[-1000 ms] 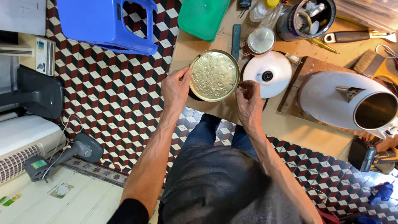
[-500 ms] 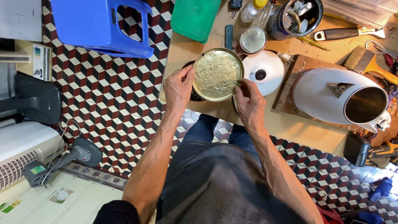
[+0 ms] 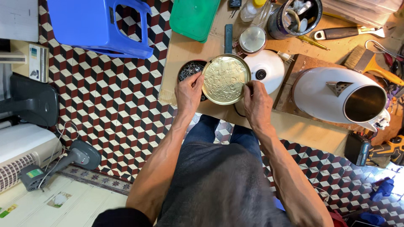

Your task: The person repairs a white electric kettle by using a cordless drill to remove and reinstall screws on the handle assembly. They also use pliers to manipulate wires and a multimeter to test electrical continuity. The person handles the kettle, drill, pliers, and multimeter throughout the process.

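Both hands hold a round gold embossed tin lid [image 3: 225, 79] by its rim. My left hand [image 3: 189, 93] grips its left edge and my right hand [image 3: 256, 102] grips its right edge. The lid is shifted right of a round dark tin [image 3: 190, 69] filled with small metal parts, leaving the tin's left part uncovered. Both sit on a brown board [image 3: 181, 50] in front of me.
A white round lid [image 3: 267, 69] lies right of the gold one. A white electric kettle [image 3: 343, 96] lies on its side at the right. A green box [image 3: 194, 17], jar, brush and knife sit at the back. A blue plastic stool [image 3: 99, 26] stands left.
The gold lid has moved to the right with both hands, uncovering part of the dark tin of metal parts beneath it.
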